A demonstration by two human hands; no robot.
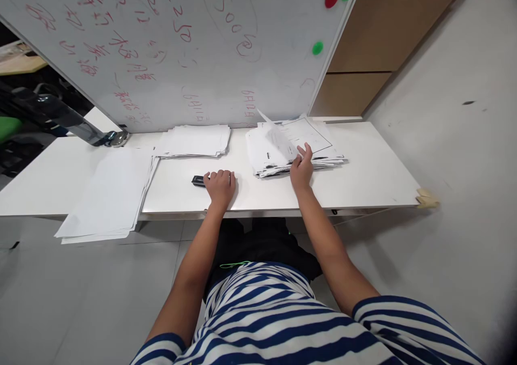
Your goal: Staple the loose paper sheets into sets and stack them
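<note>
My left hand point(221, 186) is closed over a black stapler point(198, 181) that lies on the white table; only its left end shows past my fingers. To the right, my right hand point(302, 170) is at the front edge of a messy stack of printed papers point(262, 160). Between its thumb and fingers it grips a sheet of paper point(281, 141), whose left side is lifted and curled up off the stack. The sheets beneath carry printed text and a dark frame line.
A neat pile of white paper point(194, 140) lies against the whiteboard point(226, 74). Larger white sheets point(109, 192) overhang the table's point(355, 187) front edge at left. A dark transparent bottle point(64, 114) lies near the back left. Cardboard boxes point(359, 31) stand behind at right.
</note>
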